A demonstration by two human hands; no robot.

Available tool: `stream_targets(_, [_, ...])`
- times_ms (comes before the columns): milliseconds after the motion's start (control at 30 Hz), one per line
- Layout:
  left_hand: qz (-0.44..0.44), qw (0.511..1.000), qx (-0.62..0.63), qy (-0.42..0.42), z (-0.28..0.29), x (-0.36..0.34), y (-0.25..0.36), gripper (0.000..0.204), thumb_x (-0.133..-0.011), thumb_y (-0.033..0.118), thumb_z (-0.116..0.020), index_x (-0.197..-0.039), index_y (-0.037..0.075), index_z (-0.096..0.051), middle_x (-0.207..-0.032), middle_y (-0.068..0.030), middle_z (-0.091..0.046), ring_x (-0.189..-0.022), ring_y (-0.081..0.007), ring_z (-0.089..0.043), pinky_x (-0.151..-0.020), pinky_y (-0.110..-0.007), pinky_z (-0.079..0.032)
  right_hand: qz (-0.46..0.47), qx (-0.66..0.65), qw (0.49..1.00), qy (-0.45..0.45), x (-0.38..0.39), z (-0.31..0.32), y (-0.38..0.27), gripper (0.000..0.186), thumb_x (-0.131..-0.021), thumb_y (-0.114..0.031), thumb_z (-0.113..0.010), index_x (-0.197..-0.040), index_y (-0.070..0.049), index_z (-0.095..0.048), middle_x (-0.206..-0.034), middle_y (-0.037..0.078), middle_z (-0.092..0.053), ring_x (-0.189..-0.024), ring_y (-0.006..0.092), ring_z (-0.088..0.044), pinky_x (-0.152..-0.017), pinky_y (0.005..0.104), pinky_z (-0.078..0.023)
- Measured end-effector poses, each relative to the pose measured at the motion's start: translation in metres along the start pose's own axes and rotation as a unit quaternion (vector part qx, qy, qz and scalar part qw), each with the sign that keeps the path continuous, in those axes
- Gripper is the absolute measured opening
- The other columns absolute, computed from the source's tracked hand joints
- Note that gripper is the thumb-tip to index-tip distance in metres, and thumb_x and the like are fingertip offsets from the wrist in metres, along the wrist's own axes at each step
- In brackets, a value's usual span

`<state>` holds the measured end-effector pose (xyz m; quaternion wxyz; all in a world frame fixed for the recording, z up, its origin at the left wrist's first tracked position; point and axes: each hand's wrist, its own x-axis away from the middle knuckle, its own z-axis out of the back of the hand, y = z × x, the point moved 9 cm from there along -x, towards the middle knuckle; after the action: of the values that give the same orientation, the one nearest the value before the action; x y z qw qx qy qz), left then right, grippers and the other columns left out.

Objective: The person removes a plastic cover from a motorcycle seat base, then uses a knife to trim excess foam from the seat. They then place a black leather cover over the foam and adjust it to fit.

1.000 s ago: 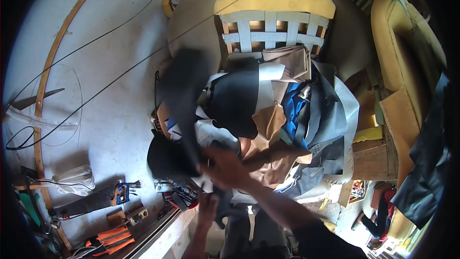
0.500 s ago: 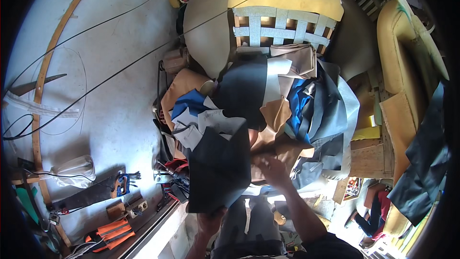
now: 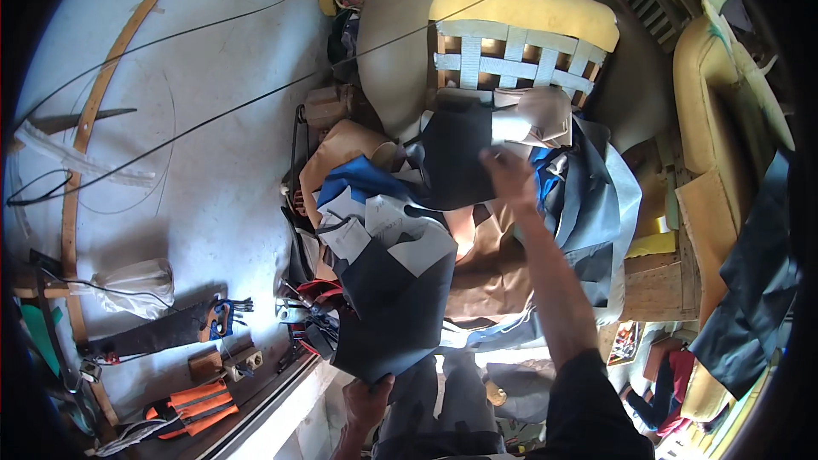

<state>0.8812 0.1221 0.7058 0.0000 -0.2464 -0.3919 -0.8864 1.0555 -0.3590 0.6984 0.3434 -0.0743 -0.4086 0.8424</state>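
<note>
A large black piece of leather-like upholstery material (image 3: 396, 319) hangs at the front of a heap of offcuts. My left hand (image 3: 368, 399) is closed on its lower edge, the thumb on top. Farther off, my right hand (image 3: 514, 181) reaches over the heap, its fingers closed at the right edge of a second black piece (image 3: 457, 158). Around them lie white-backed scraps (image 3: 405, 234), a blue piece (image 3: 362, 179) and brown pieces (image 3: 494, 264). Another blue piece (image 3: 554, 166) lies right of my right hand, partly covered by grey-black sheets (image 3: 588, 196).
Behind the heap stands a yellow foam seat frame (image 3: 524, 13) with woven webbing. Foam-covered furniture (image 3: 711, 102) is at the right, with black material (image 3: 750, 281) draped over it. A handsaw (image 3: 153, 330) and an orange item (image 3: 200, 409) are at the left wall. A person (image 3: 669, 383) is at the lower right.
My right hand has moved away from me, from the brown material to the farther black piece, whose outline has shifted. My left hand still grips the front black piece. The whole view has shifted slightly.
</note>
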Motion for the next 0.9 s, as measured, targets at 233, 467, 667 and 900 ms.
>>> stream_targets(233, [-0.066,0.996,-0.057,-0.007,-0.008,-0.011,0.022,0.023,-0.086,0.024,-0.077,-0.087,0.002,-0.072,-0.079,-0.0188,-0.071,-0.075,-0.0386,-0.071,-0.066,-0.045,-0.055,0.134,-0.412,0.899,0.061,0.007,0.200,-0.164,0.022,-0.101,-0.025,-0.065,-0.110,-0.006,-0.068,-0.094,0.000,-0.070,-0.083,0.0094,-0.066,-0.077,0.0231,-0.052])
stream_targets(467, [-0.057,0.995,-0.088,-0.001,-0.002,-0.020,0.041,0.028,-0.088,0.025,-0.074,-0.097,0.000,-0.072,-0.082,-0.0195,-0.072,-0.079,-0.0351,-0.073,-0.070,-0.042,-0.054,0.249,-0.418,0.868,0.098,0.029,0.328,-0.173,0.027,-0.102,-0.021,-0.063,-0.122,-0.002,-0.064,-0.106,0.003,-0.071,-0.090,0.0091,-0.068,-0.080,0.0229,-0.054])
stream_targets(667, [-0.026,0.999,-0.004,0.026,0.008,-0.018,0.038,0.027,-0.087,0.019,-0.073,-0.103,-0.002,-0.070,-0.088,-0.0166,-0.074,-0.083,-0.0262,-0.073,-0.074,-0.037,-0.054,0.172,-0.350,0.911,0.131,0.088,0.327,-0.134,0.038,-0.102,-0.022,-0.062,-0.131,0.002,-0.059,-0.116,0.007,-0.069,-0.100,0.0119,-0.067,-0.088,0.0242,-0.052])
stream_targets(900, [-0.011,0.997,0.057,0.050,0.008,-0.010,0.038,0.027,-0.088,0.020,-0.076,-0.105,0.000,-0.070,-0.085,-0.0176,-0.074,-0.078,-0.0271,-0.075,-0.066,-0.037,-0.055,-0.055,-0.239,0.936,0.253,0.161,0.261,0.135,0.062,-0.098,-0.031,-0.067,-0.141,0.011,-0.049,-0.132,0.020,-0.063,-0.124,0.0252,-0.058,-0.109,0.0372,-0.041])
